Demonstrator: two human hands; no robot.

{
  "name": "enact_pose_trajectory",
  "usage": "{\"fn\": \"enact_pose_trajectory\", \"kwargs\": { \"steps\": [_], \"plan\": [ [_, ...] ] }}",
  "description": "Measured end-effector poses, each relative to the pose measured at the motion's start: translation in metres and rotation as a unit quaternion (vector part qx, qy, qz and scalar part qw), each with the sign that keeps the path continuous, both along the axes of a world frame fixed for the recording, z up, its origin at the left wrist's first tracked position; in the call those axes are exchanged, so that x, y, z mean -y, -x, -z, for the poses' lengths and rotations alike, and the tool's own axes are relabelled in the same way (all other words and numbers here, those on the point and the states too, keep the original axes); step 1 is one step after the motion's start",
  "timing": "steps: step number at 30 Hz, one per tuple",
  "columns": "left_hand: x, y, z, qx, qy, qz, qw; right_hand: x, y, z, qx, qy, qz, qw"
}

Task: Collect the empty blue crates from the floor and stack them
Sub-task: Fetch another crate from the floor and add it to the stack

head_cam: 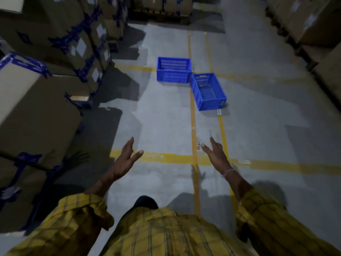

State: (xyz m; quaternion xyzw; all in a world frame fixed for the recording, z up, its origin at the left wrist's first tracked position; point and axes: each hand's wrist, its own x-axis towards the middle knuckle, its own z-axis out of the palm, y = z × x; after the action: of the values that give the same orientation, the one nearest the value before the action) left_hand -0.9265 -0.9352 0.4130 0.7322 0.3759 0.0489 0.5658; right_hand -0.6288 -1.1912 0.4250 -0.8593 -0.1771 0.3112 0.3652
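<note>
Two empty blue plastic crates stand on the grey floor ahead of me. The farther crate (173, 70) sits broadside with its slotted long wall facing me. The nearer crate (209, 91) is turned lengthwise, its corner touching the farther one. My left hand (124, 160) and my right hand (216, 156) are stretched forward, palms facing each other, fingers apart and holding nothing. Both hands are well short of the crates, over a yellow floor line.
Stacks of cardboard boxes (38, 93) with blue tape line the left side of the aisle. More boxes (317, 24) run along the right and at the far end. Yellow floor lines (193, 117) cross the aisle.
</note>
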Motion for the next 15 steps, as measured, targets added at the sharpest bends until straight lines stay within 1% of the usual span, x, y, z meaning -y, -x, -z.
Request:
{"fn": "enact_pose_trajectory", "kwargs": {
  "steps": [2, 3, 9, 12, 15],
  "plan": [
    [-0.006, -0.006, -0.004, -0.005, -0.016, 0.007, 1.0, -0.008, -0.008, -0.003, 0.0, 0.006, -0.001, 1.0],
    [-0.014, -0.014, -0.008, 0.006, -0.004, 0.008, 1.0, -0.016, -0.017, -0.006, -0.004, -0.006, -0.003, 1.0],
    [-0.146, -0.133, 0.01, 0.012, -0.006, 0.026, 1.0, -0.135, -0.126, 0.004, 0.015, 0.006, 0.001, 1.0],
    [-0.204, -0.189, 0.009, 0.0, 0.025, 0.033, 0.999, -0.192, -0.172, 0.004, 0.0, 0.004, 0.012, 1.0],
    [-0.264, -0.245, 0.005, -0.019, -0.007, 0.073, 0.997, -0.253, -0.219, -0.001, 0.004, -0.003, 0.025, 1.0]
  ]
}}
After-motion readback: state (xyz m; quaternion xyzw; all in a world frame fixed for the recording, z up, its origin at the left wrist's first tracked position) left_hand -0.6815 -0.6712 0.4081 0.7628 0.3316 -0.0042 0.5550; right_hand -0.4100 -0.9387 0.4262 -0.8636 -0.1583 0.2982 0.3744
